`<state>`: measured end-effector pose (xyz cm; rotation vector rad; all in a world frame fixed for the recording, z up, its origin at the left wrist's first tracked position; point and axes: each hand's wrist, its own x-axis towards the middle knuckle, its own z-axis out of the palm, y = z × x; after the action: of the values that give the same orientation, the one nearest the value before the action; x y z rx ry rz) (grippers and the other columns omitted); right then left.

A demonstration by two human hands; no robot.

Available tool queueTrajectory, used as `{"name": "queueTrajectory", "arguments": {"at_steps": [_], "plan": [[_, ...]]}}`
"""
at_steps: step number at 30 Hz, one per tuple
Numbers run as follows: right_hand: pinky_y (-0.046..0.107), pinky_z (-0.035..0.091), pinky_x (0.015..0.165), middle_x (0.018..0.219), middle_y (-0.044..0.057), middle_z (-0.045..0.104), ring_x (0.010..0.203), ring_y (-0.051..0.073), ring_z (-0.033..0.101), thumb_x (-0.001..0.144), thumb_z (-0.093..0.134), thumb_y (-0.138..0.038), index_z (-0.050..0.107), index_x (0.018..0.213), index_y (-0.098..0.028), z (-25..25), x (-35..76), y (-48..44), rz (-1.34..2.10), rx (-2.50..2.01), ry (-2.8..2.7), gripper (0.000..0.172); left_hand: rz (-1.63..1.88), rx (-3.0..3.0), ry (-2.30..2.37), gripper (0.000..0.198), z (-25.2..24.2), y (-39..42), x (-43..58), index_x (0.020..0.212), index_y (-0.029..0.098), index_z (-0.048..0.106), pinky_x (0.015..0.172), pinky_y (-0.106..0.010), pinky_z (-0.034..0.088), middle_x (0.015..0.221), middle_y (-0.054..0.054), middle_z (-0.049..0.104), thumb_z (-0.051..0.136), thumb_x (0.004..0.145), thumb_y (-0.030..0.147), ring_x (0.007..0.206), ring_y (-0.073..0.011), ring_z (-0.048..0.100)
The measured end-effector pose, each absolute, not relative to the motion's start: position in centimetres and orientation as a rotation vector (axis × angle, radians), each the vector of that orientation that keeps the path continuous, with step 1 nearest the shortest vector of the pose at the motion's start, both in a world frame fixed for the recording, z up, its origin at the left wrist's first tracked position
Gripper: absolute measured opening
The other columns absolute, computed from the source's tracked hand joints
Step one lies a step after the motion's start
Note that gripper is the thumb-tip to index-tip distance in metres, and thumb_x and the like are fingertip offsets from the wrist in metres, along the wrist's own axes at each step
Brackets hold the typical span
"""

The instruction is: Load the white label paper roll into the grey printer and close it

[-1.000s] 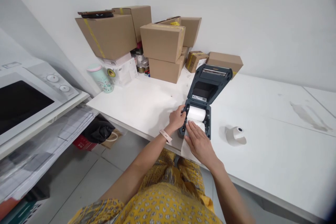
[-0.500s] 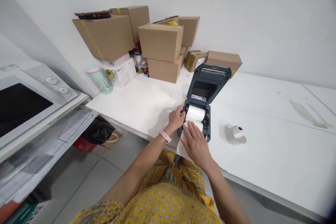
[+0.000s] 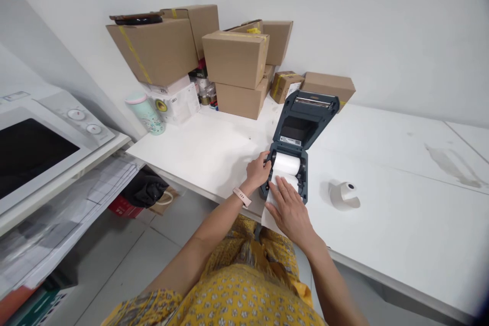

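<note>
A dark label printer (image 3: 301, 127) sits on the white table (image 3: 382, 214) with its lid raised. A white paper roll (image 3: 286, 163) lies in its bay, and a strip of paper (image 3: 269, 214) runs out over the front edge. My left hand (image 3: 257, 172) curls against the printer's left side beside the roll. My right hand (image 3: 290, 209) lies flat, fingers stretched out, pressing the paper strip at the printer's front.
Several cardboard boxes (image 3: 235, 58) are stacked at the back by the wall, with a mint tumbler (image 3: 145, 112) to their left. A small used roll (image 3: 344, 193) lies right of the printer. A white microwave (image 3: 42, 137) stands on a shelf at the left.
My hands stay at the printer; the right hand has shifted slightly on the paper strip. The view has wobbled a little.
</note>
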<state>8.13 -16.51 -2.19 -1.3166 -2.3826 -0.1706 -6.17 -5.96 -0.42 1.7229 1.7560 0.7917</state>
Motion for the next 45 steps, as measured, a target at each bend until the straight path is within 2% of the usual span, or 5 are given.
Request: {"name": "queueTrajectory", "arguments": {"at_steps": [10, 17, 31, 37, 45], "plan": [[0.052, 0.039, 0.114, 0.155, 0.018, 0.042, 0.146, 0.032, 0.036, 0.1, 0.044, -0.042, 0.041, 0.149, -0.017, -2.0, 8.0, -16.5, -0.105, -1.314, -2.358, 0.055, 0.854, 1.619, 1.666, 0.042, 0.1, -6.8, -6.3, 0.136, 0.03, 0.054, 0.103, -0.041, 0.045, 0.122, -0.005, 0.07, 0.046, 0.095, 0.033, 0.114, -0.0255, 0.065], [0.052, 0.044, 0.111, 0.152, 0.018, 0.047, 0.144, 0.032, 0.039, 0.099, 0.047, -0.04, 0.045, 0.147, -0.015, -1.5, 8.6, -16.8, -0.064, -1.261, -2.383, 0.054, 1.158, 1.217, 1.187, 0.07, -2.3, -10.6, -6.2, 0.149, 0.021, 0.037, 0.116, -0.037, 0.036, 0.154, -0.01, 0.045, 0.063, 0.085, 0.033, 0.14, -0.0242, 0.044], [0.053, 0.047, 0.11, 0.151, 0.014, 0.049, 0.141, 0.03, 0.044, 0.099, 0.05, -0.036, 0.057, 0.137, -0.019, -0.5, 9.3, -18.1, 0.095, -1.194, -2.353, 0.043, 1.171, 1.052, 1.147, 0.067, -2.1, -11.4, -6.1, 0.144, 0.02, 0.044, 0.112, -0.04, 0.041, 0.147, -0.011, 0.052, 0.066, 0.08, 0.025, 0.133, -0.0259, 0.051], [0.051, 0.049, 0.108, 0.146, 0.009, 0.055, 0.137, 0.028, 0.05, 0.099, 0.05, -0.038, 0.053, 0.142, -0.026, -0.2, 10.9, -17.5, 0.187, -1.189, -2.322, 0.046, 1.148, 1.042, 1.133, 0.067, -1.7, -11.0, -5.9, 0.143, 0.019, 0.044, 0.109, -0.04, 0.044, 0.143, -0.011, 0.055, 0.063, 0.078, 0.018, 0.128, -0.0255, 0.055], [0.054, 0.042, 0.112, 0.145, 0.009, 0.056, 0.141, 0.028, 0.044, 0.099, 0.048, -0.039, 0.053, 0.139, -0.027, -0.1, 11.4, -17.5, 0.246, -1.249, -2.108, 0.042, 1.171, 1.11, 1.138, 0.078, -2.2, -11.7, -6.0, 0.152, 0.023, 0.031, 0.117, -0.042, 0.035, 0.157, -0.011, 0.039, 0.066, 0.083, 0.027, 0.143, -0.0274, 0.04]]}}
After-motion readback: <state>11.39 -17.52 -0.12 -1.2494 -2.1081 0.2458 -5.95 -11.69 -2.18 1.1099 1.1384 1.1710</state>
